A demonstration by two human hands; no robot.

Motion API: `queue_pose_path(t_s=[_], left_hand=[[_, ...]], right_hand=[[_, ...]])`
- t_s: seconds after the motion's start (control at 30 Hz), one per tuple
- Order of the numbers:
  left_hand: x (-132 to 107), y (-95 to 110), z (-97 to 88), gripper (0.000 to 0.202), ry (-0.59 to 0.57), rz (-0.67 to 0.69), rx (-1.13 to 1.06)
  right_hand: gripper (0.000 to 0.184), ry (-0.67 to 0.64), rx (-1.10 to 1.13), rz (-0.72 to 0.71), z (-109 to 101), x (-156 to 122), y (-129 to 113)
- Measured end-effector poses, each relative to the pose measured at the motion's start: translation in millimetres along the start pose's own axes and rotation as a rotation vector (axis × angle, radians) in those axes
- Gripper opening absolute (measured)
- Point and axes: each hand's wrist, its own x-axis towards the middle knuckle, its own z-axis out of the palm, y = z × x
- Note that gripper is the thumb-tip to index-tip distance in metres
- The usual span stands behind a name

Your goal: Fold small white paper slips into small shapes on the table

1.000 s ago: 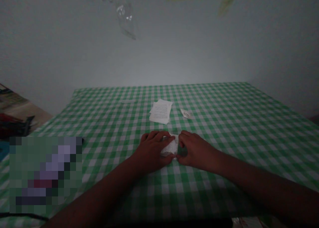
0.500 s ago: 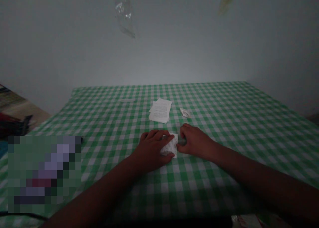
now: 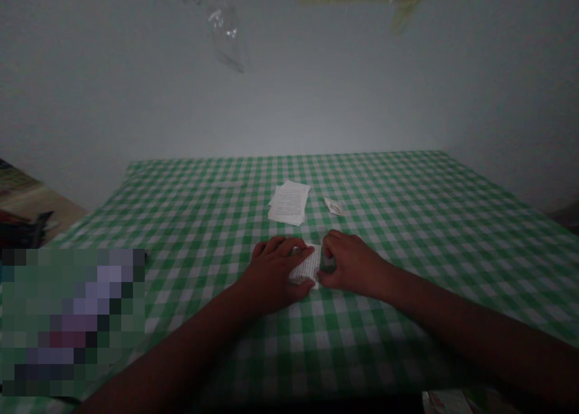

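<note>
A small piece of printed paper (image 3: 309, 267) lies on the checked tablecloth in front of me. My left hand (image 3: 277, 275) rests over its left part, fingers spread, with the index finger and thumb pressing it flat. My right hand (image 3: 350, 260) is at the paper's right edge, its fingers curled and the thumb tip touching that edge. Whether the right fingers pinch anything is too dark to tell. Beyond the hands lies a small stack of printed sheets (image 3: 289, 203). To its right sits a little folded piece of paper (image 3: 333, 207).
A green and white checked tablecloth (image 3: 398, 209) covers the table, which meets a pale wall (image 3: 289, 100). A blurred-out object (image 3: 85, 311) lies at the left. Clear plastic (image 3: 227, 37) hangs on the wall.
My right thumb has slid slightly toward me along the paper's right edge. The left hand stays on the paper, and the view has shifted a little.
</note>
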Motion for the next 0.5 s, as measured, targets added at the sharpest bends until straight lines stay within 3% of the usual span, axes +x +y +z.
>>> queue_pose_path(t_s=[0.17,0.33,0.5], left_hand=[[-0.1,0.4,0.0,0.062,0.004,-0.006,0.003],[0.0,-0.6,2.3,0.061,0.02,-0.011,0.006],[-0.6,-0.2,0.8,0.063,0.013,-0.011,0.008]], right_hand=[[0.027,0.03,-0.063,0.118,-2.5,17.7,15.9],[0.024,-0.006,-0.064,-0.01,-4.7,-1.2,-3.1],[0.03,-0.018,-0.032,-0.04,-2.6,-17.0,-18.9]])
